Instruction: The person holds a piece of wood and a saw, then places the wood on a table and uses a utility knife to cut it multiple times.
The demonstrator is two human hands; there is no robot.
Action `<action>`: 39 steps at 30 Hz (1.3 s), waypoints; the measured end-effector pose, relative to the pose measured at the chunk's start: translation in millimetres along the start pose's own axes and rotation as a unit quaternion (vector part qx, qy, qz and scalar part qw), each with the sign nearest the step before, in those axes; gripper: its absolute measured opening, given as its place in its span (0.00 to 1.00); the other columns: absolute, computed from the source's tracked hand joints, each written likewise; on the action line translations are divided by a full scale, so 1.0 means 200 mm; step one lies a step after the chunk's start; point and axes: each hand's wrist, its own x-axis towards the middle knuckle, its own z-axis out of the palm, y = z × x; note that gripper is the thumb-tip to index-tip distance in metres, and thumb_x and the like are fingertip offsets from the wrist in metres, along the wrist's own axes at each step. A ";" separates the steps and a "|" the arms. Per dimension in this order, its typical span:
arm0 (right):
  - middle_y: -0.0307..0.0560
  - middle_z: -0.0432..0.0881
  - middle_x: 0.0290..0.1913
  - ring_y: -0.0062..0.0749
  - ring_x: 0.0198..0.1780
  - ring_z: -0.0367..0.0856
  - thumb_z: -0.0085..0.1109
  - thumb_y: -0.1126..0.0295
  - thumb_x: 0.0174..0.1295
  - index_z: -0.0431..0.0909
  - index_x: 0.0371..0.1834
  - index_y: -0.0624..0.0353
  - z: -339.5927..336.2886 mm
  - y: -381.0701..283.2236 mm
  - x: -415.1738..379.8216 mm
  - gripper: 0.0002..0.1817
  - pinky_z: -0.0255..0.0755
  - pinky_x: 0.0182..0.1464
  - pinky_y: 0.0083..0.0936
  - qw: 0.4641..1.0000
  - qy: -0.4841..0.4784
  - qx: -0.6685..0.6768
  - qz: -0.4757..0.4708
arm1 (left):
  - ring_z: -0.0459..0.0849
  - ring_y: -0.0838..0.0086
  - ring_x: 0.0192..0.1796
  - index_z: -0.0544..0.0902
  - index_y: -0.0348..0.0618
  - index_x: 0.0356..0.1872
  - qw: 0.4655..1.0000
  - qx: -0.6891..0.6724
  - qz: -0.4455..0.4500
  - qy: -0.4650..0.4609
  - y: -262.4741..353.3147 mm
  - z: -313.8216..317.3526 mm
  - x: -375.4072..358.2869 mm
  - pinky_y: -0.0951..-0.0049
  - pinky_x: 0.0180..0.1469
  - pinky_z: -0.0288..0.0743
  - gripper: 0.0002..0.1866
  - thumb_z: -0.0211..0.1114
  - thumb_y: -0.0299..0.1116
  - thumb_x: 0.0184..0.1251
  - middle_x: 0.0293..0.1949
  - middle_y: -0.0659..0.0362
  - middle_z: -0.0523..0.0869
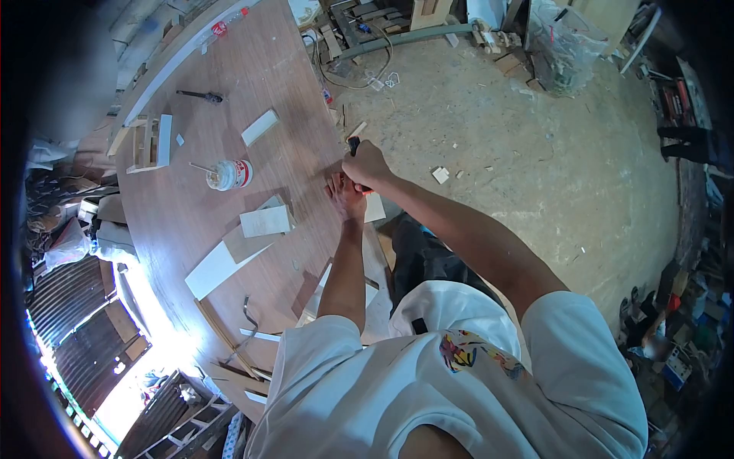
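At the right edge of the table [287,69] you had two hands, one left hand [345,197] and one right hand [365,164], with one gripped black handle [353,144], plus one jar [229,174] farther in and one open wooden frame [151,143] and one bottle [227,23] by the left edge.

A wide, brown wood-grain table [294,84] fills the left-centre of the view, beside a dusty grey-brown floor [520,161] flecked with wood chips. At the lower left, a dark corrugated metal wall [76,336] stands near a bright opening [126,405], where strong white daylight spills across the table's edge. A ladder [191,430] lies at a slant below. Boards and a clear plastic bag [567,57] crowd the floor's top edge. Dim clutter [677,348] lines the right side; the corners fall into black.
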 end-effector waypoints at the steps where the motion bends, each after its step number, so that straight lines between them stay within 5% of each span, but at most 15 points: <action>1: 0.53 0.75 0.15 0.37 0.14 0.77 0.49 0.71 0.59 0.69 0.23 0.73 0.02 0.03 -0.01 0.13 0.71 0.15 0.32 1.000 0.022 -0.017 -0.014 | 0.72 0.59 0.46 0.76 0.42 0.37 1.000 0.008 0.004 0.005 0.00 0.00 0.00 0.59 0.49 0.62 0.14 0.65 0.35 0.48 0.39 0.55 0.73; 5: 0.55 0.75 0.16 0.37 0.13 0.77 0.49 0.70 0.59 0.67 0.29 0.78 0.03 0.01 -0.08 0.15 0.71 0.15 0.32 0.996 0.067 -0.023 -0.059 | 0.71 0.60 0.47 0.77 0.43 0.37 1.000 0.008 0.000 -0.016 -0.01 0.00 0.01 0.61 0.49 0.61 0.16 0.66 0.37 0.47 0.39 0.55 0.73; 7: 0.75 0.79 0.34 0.61 0.38 0.83 0.55 0.68 0.53 0.65 0.41 0.84 -0.04 -0.09 -0.16 0.23 0.77 0.40 0.42 1.000 0.000 -0.004 -0.011 | 0.71 0.61 0.47 0.79 0.45 0.38 1.000 -0.017 -0.005 0.017 0.00 0.00 0.00 0.62 0.49 0.61 0.17 0.66 0.39 0.46 0.39 0.56 0.73; 11: 0.75 0.79 0.33 0.61 0.37 0.83 0.54 0.68 0.55 0.65 0.42 0.84 -0.14 -0.13 -0.25 0.24 0.77 0.39 0.42 0.999 -0.043 -0.005 -0.010 | 0.72 0.61 0.47 0.80 0.46 0.39 1.000 0.011 -0.011 -0.006 0.01 -0.01 0.01 0.61 0.49 0.61 0.16 0.65 0.39 0.49 0.40 0.57 0.74; 13: 0.50 0.72 0.16 0.33 0.11 0.73 0.49 0.70 0.61 0.64 0.31 0.72 -0.14 -0.09 -0.31 0.12 0.66 0.12 0.31 0.997 0.008 0.000 -0.075 | 0.73 0.61 0.45 0.81 0.47 0.39 0.999 0.026 -0.029 -0.006 0.01 -0.01 0.01 0.61 0.48 0.62 0.12 0.61 0.39 0.55 0.39 0.57 0.75; 17: 0.46 0.69 0.14 0.31 0.10 0.70 0.49 0.70 0.61 0.65 0.28 0.68 -0.17 -0.06 -0.34 0.11 0.66 0.11 0.30 0.997 0.025 0.038 -0.059 | 0.74 0.61 0.42 0.81 0.46 0.36 1.000 0.020 -0.009 -0.004 0.01 0.01 0.01 0.61 0.47 0.64 0.10 0.59 0.39 0.59 0.38 0.56 0.76; 19: 0.45 0.69 0.14 0.29 0.10 0.69 0.49 0.70 0.61 0.66 0.25 0.65 -0.23 -0.18 -0.39 0.10 0.66 0.12 0.29 0.993 -0.069 0.091 0.041 | 0.75 0.61 0.41 0.80 0.46 0.35 1.000 0.026 -0.006 0.001 0.00 0.02 0.01 0.61 0.45 0.65 0.10 0.59 0.40 0.61 0.36 0.56 0.76; 26: 0.47 0.69 0.15 0.31 0.14 0.69 0.48 0.76 0.56 0.65 0.20 0.64 -0.26 -0.32 -0.23 0.09 0.67 0.15 0.32 0.983 -0.114 0.125 0.074 | 0.74 0.60 0.41 0.78 0.45 0.33 0.999 0.020 -0.014 0.030 0.00 0.03 0.01 0.58 0.45 0.65 0.07 0.60 0.34 0.55 0.35 0.54 0.75; 33: 0.52 0.71 0.22 0.33 0.20 0.74 0.49 0.78 0.55 0.66 0.31 0.72 -0.37 -0.46 -0.30 0.07 0.70 0.17 0.32 0.976 -0.137 0.144 0.090 | 0.74 0.59 0.42 0.76 0.43 0.31 0.999 0.020 -0.017 0.042 0.00 0.04 0.03 0.58 0.47 0.65 0.06 0.61 0.32 0.52 0.35 0.53 0.75; 39: 0.46 0.68 0.16 0.30 0.14 0.69 0.45 0.77 0.55 0.66 0.26 0.65 -0.32 -0.40 -0.45 0.03 0.68 0.15 0.31 0.985 -0.105 0.103 0.088 | 0.74 0.59 0.43 0.77 0.43 0.32 0.999 0.012 -0.003 0.044 -0.02 0.03 0.01 0.58 0.48 0.65 0.07 0.60 0.33 0.54 0.36 0.54 0.75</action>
